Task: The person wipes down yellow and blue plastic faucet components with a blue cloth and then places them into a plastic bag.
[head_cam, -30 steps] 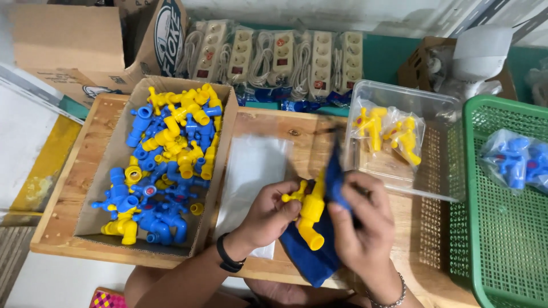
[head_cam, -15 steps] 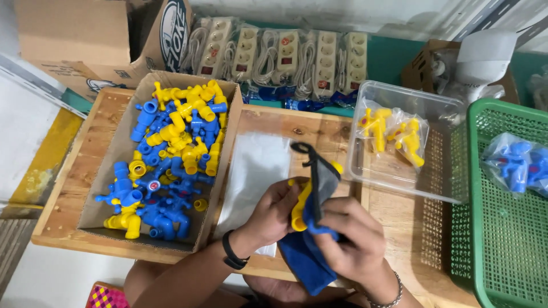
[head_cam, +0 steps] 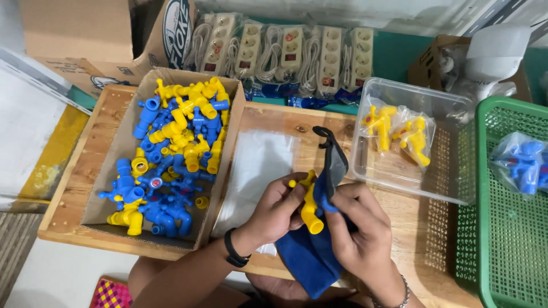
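Yellow plastic tap (head_cam: pixel 309 204), glossy, stubby spout pointing near, sits mid-table, pinched in left hand (head_cam: pixel 278 210); right hand (head_cam: pixel 355 231) curled around blue cloth (head_cam: pixel 317 239) pressed on it, probably wiping. Far-left cardboard box (head_cam: pixel 225 165): jumbled blue and yellow taps. Clear plastic tub (head_cam: pixel 411 177), right: bagged yellow taps. Green mesh basket (head_cam: pixel 502 245): bagged blue ones.

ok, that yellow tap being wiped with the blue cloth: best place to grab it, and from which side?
Grip the yellow tap on its straight body, near the round lower end, coming in from the left hand side. That stretch is bare, while the blue cloth and right hand cover its right flank, and the top handle looks small and knobby, likely a poorer hold.
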